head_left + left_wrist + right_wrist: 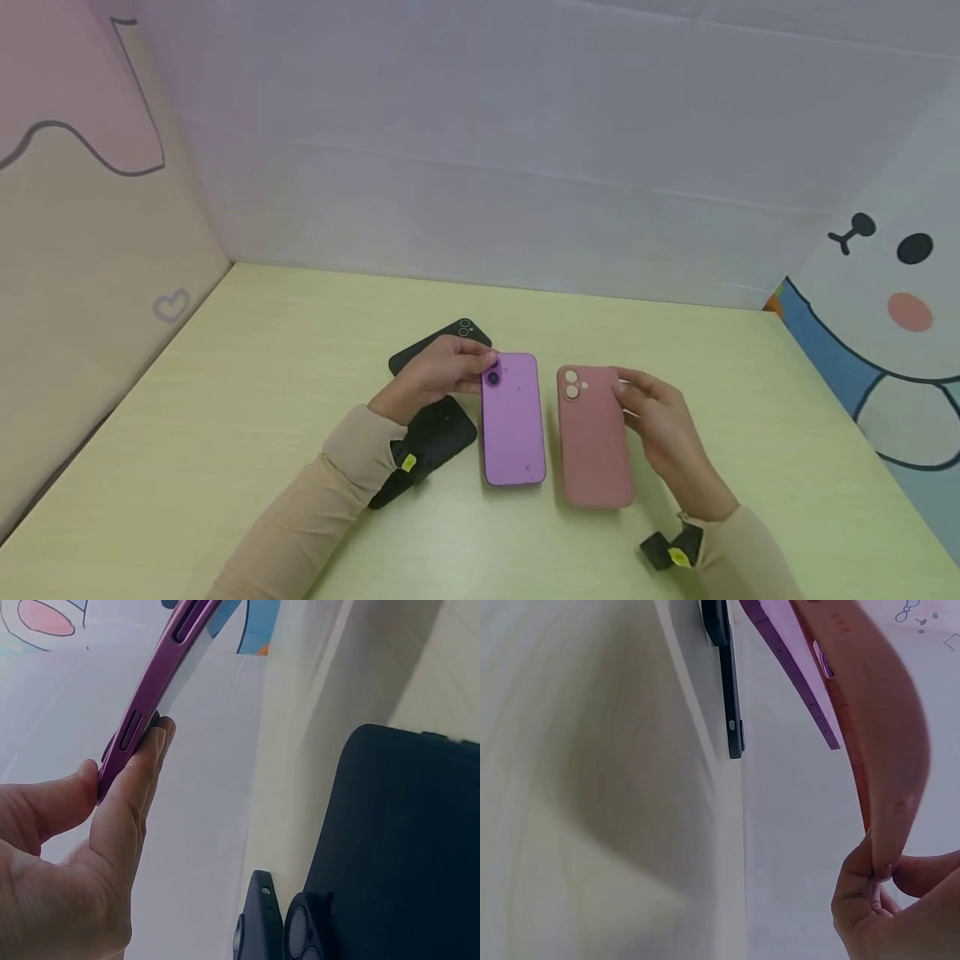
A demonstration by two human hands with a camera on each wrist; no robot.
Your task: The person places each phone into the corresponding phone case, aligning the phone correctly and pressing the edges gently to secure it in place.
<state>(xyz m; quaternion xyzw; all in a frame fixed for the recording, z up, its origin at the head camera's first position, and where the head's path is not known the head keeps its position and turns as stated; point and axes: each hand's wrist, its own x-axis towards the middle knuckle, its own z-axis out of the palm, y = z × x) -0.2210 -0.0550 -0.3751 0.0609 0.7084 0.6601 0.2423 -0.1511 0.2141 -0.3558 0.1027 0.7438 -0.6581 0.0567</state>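
Note:
My left hand (pixel 438 371) pinches a purple smartphone (pixel 514 429) at its upper left edge, thumb on the back beside the camera. The phone's back faces up, and the left wrist view shows it raised off the table, with side buttons along its rim. To its right, my right hand (pixel 667 429) holds a pink phone case (pixel 596 454) between thumb and fingers at the upper right edge. In the right wrist view the case (pixel 892 742) looks slightly bowed, with the purple phone (pixel 799 667) beyond it. A narrow gap separates phone and case.
A dark phone (pixel 420 348) lies behind my left hand. Another black phone or case (pixel 442 433) lies partly hidden under my left forearm. The pale yellow table (pixel 262 400) meets a white back wall (pixel 525 167) and printed side panels.

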